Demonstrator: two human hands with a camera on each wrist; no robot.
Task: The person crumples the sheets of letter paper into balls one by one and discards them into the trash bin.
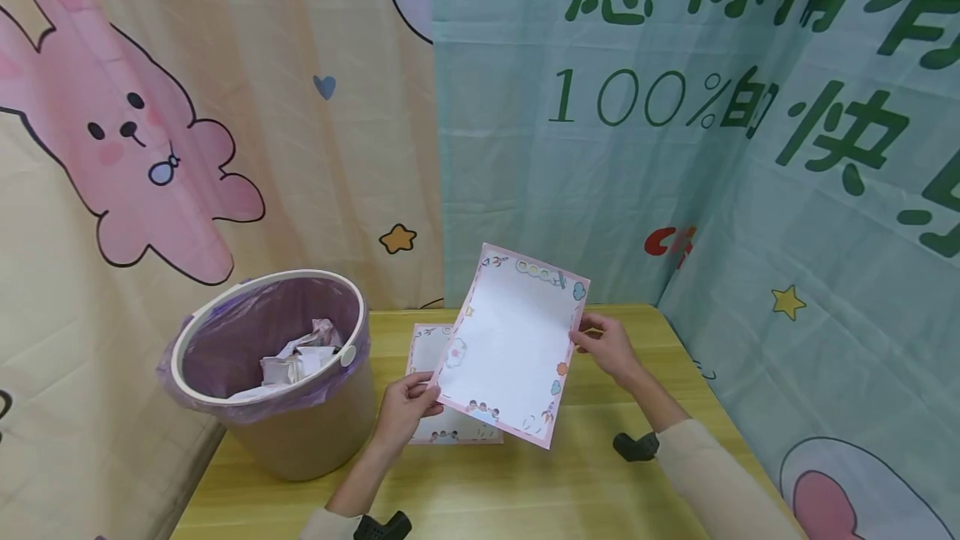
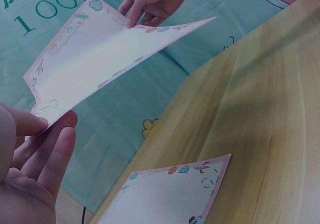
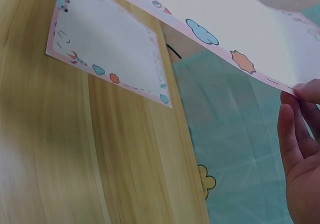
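A sheet of white paper point(image 1: 513, 344) with a pink border and small cartoon prints is held up above the table, tilted. The left hand point(image 1: 407, 411) pinches its lower left edge between thumb and fingers. At its right edge the right hand point(image 1: 607, 346) pinches it the same way. In the left wrist view the sheet point(image 2: 100, 58) bends slightly between the two hands. Below it, a second bordered sheet point(image 1: 457, 427) lies flat on the table, partly hidden by the raised one in the head view.
To the left stands a beige bin point(image 1: 315, 432) lined with a purple bag point(image 1: 225, 340), with crumpled paper point(image 1: 300, 361) inside. The wooden table point(image 1: 585, 490) backs onto printed curtains point(image 1: 525, 190). Black wrist devices point(image 1: 636, 447) sit at both sleeves.
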